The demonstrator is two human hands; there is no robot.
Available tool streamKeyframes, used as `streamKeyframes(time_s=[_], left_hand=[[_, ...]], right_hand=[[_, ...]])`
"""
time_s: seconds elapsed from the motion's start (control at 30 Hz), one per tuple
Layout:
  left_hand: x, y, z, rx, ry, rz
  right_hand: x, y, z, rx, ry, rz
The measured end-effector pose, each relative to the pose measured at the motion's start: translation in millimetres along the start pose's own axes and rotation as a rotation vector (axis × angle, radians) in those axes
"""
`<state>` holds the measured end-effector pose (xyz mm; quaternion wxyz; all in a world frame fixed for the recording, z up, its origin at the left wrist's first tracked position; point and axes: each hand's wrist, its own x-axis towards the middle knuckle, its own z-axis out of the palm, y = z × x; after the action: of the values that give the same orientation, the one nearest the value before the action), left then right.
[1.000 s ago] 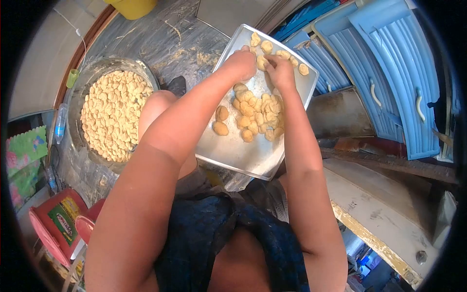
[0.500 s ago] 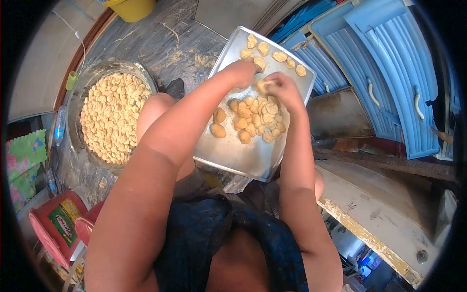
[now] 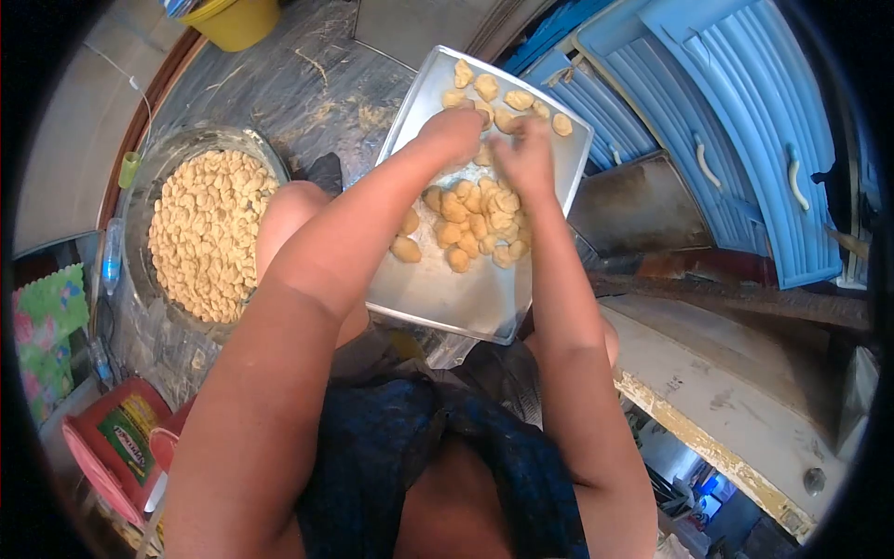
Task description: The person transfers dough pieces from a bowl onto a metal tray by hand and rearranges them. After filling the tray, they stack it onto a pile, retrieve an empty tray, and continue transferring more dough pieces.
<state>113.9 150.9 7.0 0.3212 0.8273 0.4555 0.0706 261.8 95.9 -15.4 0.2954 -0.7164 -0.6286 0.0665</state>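
Note:
A metal tray lies over my lap, tilted in view. My left hand is over its upper left part, fingertips bent down at a dough piece in the row. Beside it my right hand has its fingers curled down near another piece; whether it grips anything is too blurred to tell. Several flattened tan pieces line the tray's far edge, among them one at the right end. Below my hands sits a heap of dough pieces, with two separate ones at its left, partly behind my left forearm.
A large round basin full of similar pieces stands on the floor at the left. There are a yellow bucket at the top, blue cabinet doors at the right, a red container at lower left and a wooden ledge at lower right.
My right hand has moved up and slightly left, to the row at the far edge. An extra piece shows there between my hands. The whole view has shifted slightly.

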Motion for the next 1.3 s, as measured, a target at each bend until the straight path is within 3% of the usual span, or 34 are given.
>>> streamKeyframes(time_s=[0.03,0.07,0.13,0.2,0.27,0.4,0.5,0.57,0.6,0.67,0.83,0.9,0.93,0.97,1.03,1.07,1.13,1.3], left_hand=[[-0.2,0.1,0.1,0.003,-0.025,-0.009],[-0.5,0.0,1.3,0.004,-0.031,-0.004],[0.6,-1.7,2.5,-0.013,-0.006,-0.003],[3.2,-3.1,7.7,0.014,-0.020,-0.017],[0.4,-0.6,9.9,-0.044,0.177,0.099],[-4.2,10.0,4.2,-0.134,0.014,0.055],[-5.7,5.3,8.9,-0.112,-0.248,0.156],[-6.9,-2.0,25.8,-0.143,-0.263,0.245],[-6.9,-5.7,34.3,-0.176,-0.281,0.333],[-15.3,2.8,29.5,-0.221,-0.330,0.344],[-16.6,9.0,18.2,-0.059,-0.429,0.211],[-12.4,5.9,17.0,-0.056,-0.413,0.203],[-11.8,5.1,15.7,-0.054,-0.399,0.196],[-12.2,4.6,15.3,-0.052,-0.400,0.195],[-13.5,4.3,15.7,-0.136,-0.077,0.194],[-12.2,2.7,16.5,-0.134,-0.076,0.194],[-9.3,-1.5,16.4,-0.066,0.053,0.148],[-2.2,-5.5,21.4,-0.049,0.053,0.115]], right_hand=[[-9.1,-5.4,-1.1,0.170,-0.163,0.043],[-12.1,-1.7,-1.9,0.168,-0.160,0.050],[-17.0,5.4,-2.4,0.123,-0.280,-0.100],[-7.7,16.6,-10.4,0.134,-0.189,0.114],[3.6,17.0,-21.3,0.174,-0.109,0.262],[6.8,22.1,-33.0,0.161,-0.124,0.169],[-12.7,11.7,-50.4,0.060,-0.308,0.137],[-28.8,21.4,-57.1,0.001,-0.803,-0.159],[-28.8,26.0,-61.5,0.002,-0.801,-0.157],[-25.1,32.8,-72.4,0.444,-0.969,0.037],[-16.7,35.1,-72.3,0.311,-1.005,0.050],[-8.4,49.5,-69.0,0.421,-1.052,0.276],[-3.2,54.3,-70.2,0.423,-1.052,0.273],[1.2,59.6,-72.2,0.493,-0.894,0.307],[10.3,63.6,-73.7,0.600,-0.591,0.459],[11.4,64.6,-73.1,0.601,-0.591,0.457],[13.0,64.1,-69.5,0.195,-0.276,0.187],[7.4,64.9,-50.3,0.092,-0.228,0.172]])
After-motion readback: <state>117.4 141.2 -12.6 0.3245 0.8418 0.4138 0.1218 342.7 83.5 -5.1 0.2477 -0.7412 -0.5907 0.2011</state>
